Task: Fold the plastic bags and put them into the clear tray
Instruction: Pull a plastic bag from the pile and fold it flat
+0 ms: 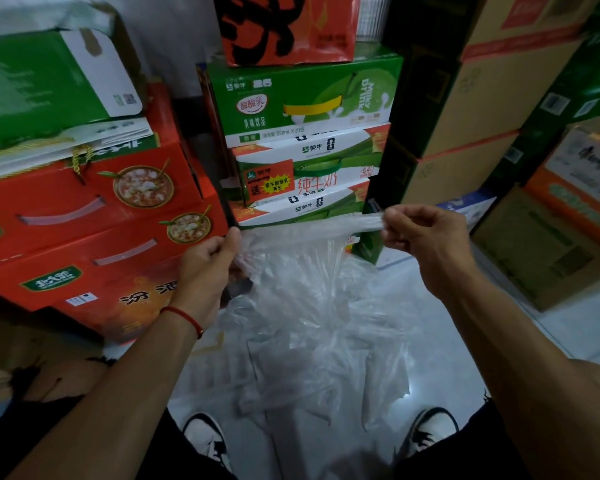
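Note:
A thin translucent plastic bag [312, 306] hangs in front of me, stretched by its top edge between both hands. My left hand [208, 268] pinches the bag's left end between thumb and curled fingers. My right hand [426, 240] pinches the right end, which is twisted into a narrow strip. The bag's body droops in crumpled folds down toward the floor between my feet. No clear tray shows in this view.
Red gift cartons [94, 223] are stacked at the left, green and white milk cartons [302, 143] straight ahead, brown cardboard boxes [492, 98] at the right. A pale glossy floor [447, 358] lies below, with my two shoes [205, 441] at the bottom.

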Tool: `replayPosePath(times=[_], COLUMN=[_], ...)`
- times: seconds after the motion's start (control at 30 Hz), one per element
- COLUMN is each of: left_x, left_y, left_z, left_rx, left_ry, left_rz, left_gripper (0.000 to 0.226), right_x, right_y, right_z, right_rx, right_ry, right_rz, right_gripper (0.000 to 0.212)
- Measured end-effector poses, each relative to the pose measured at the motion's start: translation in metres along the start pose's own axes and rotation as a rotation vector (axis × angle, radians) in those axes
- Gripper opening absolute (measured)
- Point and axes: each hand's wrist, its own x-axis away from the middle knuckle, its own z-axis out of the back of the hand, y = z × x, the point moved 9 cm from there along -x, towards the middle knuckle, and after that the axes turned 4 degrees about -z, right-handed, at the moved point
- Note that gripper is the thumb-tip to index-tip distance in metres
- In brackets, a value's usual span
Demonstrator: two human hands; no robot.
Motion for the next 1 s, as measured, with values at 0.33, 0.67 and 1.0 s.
replayPosePath(times=[0.33, 0.67, 1.0], left_x=[0.001, 0.029, 0.025], left_y=[0.032, 0.037, 0.014], left_z=[0.006, -0.049, -0.056], left_rx=[-0.318, -0.432, -0.344], left_ry=[0.017, -0.251, -0.333], left_rz=[-0.262, -0.325, -0.153], left_gripper=[0.021, 0.019, 0.01], right_x=[-0.003, 0.048, 0.027], right_y=[-0.018, 0.005, 0.015], right_z=[0.015, -0.102, -0.096], right_rx=[0.541, 0.828, 0.494], right_ry=[0.194, -0.526, -0.485], right_rz=[0.204, 0.457, 0.241], right_gripper=[0.012, 0.045, 0.011])
